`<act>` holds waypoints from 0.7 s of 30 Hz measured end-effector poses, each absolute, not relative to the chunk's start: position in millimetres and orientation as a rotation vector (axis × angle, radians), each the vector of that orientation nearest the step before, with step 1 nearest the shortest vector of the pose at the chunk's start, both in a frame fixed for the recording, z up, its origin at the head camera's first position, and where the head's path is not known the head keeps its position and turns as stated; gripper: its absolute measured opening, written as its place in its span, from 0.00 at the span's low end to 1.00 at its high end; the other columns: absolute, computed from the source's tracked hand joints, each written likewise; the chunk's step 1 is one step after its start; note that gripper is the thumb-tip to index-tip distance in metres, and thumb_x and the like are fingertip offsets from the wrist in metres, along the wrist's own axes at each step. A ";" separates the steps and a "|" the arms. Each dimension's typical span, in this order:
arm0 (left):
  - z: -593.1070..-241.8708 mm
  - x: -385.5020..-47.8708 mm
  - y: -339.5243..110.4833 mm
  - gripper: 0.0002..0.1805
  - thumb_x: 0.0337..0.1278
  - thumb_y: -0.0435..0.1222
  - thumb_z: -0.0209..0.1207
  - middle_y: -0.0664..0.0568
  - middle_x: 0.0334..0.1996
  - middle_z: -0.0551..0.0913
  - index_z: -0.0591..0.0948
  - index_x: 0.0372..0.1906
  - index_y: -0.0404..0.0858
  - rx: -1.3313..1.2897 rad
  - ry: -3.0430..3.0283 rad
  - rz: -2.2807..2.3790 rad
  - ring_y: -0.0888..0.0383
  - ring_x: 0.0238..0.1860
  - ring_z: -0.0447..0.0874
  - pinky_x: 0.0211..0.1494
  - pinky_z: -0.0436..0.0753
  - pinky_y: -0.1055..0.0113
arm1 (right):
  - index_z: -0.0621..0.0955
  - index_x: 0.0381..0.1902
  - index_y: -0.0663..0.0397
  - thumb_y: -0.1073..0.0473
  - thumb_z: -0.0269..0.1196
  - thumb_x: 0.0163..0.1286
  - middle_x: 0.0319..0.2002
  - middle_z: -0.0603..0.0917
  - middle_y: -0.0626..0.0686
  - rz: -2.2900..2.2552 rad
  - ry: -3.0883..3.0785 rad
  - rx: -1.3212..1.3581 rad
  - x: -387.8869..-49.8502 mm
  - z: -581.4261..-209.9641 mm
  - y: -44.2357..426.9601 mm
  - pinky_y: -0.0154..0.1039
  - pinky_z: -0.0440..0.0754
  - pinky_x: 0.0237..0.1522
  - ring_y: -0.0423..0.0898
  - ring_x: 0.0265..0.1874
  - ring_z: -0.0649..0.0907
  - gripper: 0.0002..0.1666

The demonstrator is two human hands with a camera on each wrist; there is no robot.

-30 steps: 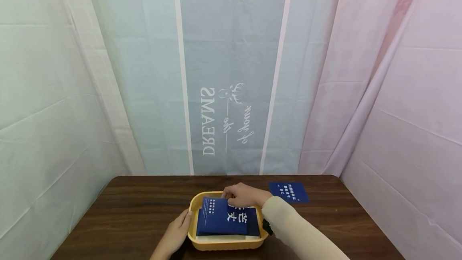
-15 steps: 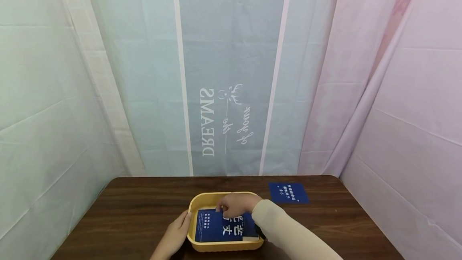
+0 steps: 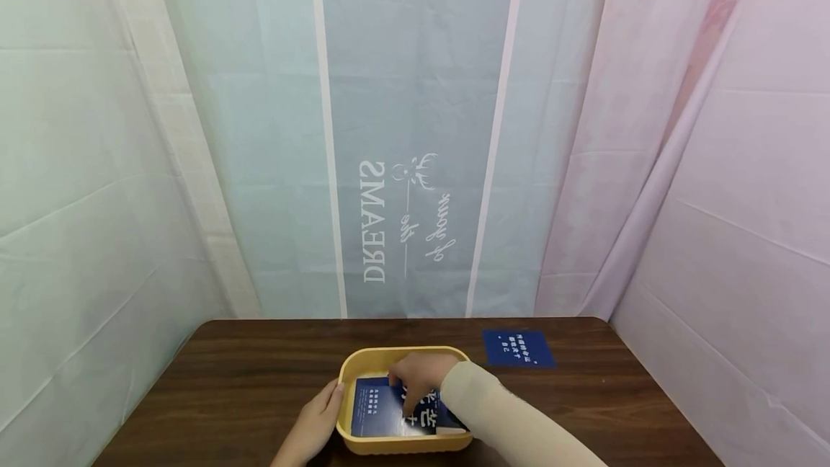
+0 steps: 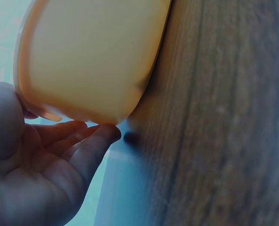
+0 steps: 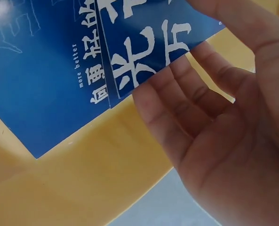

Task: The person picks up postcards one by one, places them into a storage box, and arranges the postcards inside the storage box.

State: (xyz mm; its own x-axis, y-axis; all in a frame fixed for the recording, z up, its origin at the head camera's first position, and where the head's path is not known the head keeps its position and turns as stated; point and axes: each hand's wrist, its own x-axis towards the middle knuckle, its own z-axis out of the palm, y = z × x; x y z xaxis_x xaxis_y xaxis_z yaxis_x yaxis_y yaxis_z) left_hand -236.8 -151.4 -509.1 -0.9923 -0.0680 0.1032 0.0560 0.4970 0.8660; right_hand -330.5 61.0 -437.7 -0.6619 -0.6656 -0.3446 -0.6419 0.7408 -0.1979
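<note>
A yellow plastic basket stands at the table's near edge. My left hand holds its left side; in the left wrist view the fingers touch the basket's wall and the thumb is at the rim. Inside lies a blue card with white Chinese characters. My right hand reaches in over it; in the right wrist view the thumb is above the card and the fingertips pass under its edge. Beneath is another blue printed card. A pale edge shows at the basket's near right corner.
Another blue card with white characters lies on the dark wooden table, beyond the basket to the right. A grey-blue printed curtain hangs behind the table, with pale cloth on both sides.
My right hand has brought the blue card down and nearer into the basket, where it lies flatter. The right thumb has spread out over it. The left hand keeps its place.
</note>
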 end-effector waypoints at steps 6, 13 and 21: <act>-509.5 -236.1 -151.3 0.28 0.80 0.47 0.44 0.32 0.61 0.77 0.73 0.67 0.28 -0.007 -2.597 -1.515 0.36 0.64 0.73 0.64 0.71 0.38 | 0.82 0.46 0.40 0.50 0.82 0.50 0.35 0.79 0.37 -0.009 2.597 -0.990 -330.4 -443.9 54.7 0.33 0.79 0.35 0.34 0.32 0.76 0.27; -508.5 -236.2 -150.9 0.28 0.81 0.46 0.44 0.31 0.60 0.77 0.72 0.66 0.26 -0.014 -2.602 -1.515 0.36 0.62 0.74 0.63 0.72 0.38 | 0.80 0.44 0.35 0.45 0.82 0.47 0.36 0.78 0.37 0.103 2.647 -0.967 -332.0 -450.7 49.7 0.35 0.80 0.40 0.35 0.33 0.75 0.28; -507.5 -236.1 -149.9 0.28 0.81 0.46 0.44 0.31 0.60 0.78 0.72 0.66 0.25 -0.010 -2.608 -1.502 0.36 0.62 0.75 0.62 0.73 0.38 | 0.79 0.44 0.35 0.45 0.82 0.48 0.38 0.79 0.37 0.104 2.648 -0.974 -332.4 -451.7 50.9 0.36 0.81 0.43 0.35 0.34 0.76 0.28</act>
